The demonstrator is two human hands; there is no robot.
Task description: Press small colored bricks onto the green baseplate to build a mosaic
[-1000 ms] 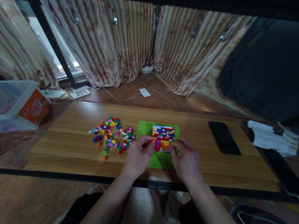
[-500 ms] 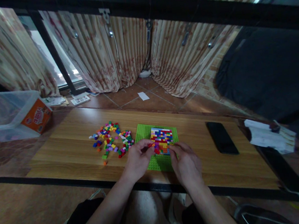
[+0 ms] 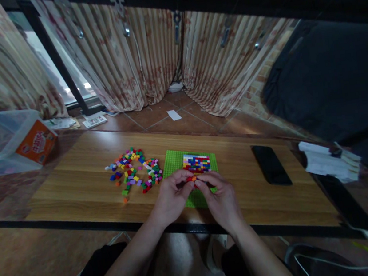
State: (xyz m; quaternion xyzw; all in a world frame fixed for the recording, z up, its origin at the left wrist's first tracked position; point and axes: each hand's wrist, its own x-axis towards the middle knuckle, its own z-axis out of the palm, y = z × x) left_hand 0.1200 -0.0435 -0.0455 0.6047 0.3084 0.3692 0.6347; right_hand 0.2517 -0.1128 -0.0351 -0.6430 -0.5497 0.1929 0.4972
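Together, both hands (image 3: pixel 196 194) on bricks (image 3: pixel 191 179).

My left hand (image 3: pixel 173 197) and right hand (image 3: pixel 220 198) are covering the near half of the green baseplate (image 3: pixel 174 165) and the lower rows of the brick panel (image 3: pixel 196 163) built on it. Something small, red and orange, is showing between my fingertips (image 3: pixel 192 179), but it is too tiny for telling its shape or how firmly I am pinching it. The loose bricks (image 3: pixel 132 171) are blurring into flecks of colour, so single pieces are escaping me. The clear plastic bin (image 3: pixel 0 142) is running off the left edge, and its orange label (image 3: pixel 36 142) is too blurred for reading.
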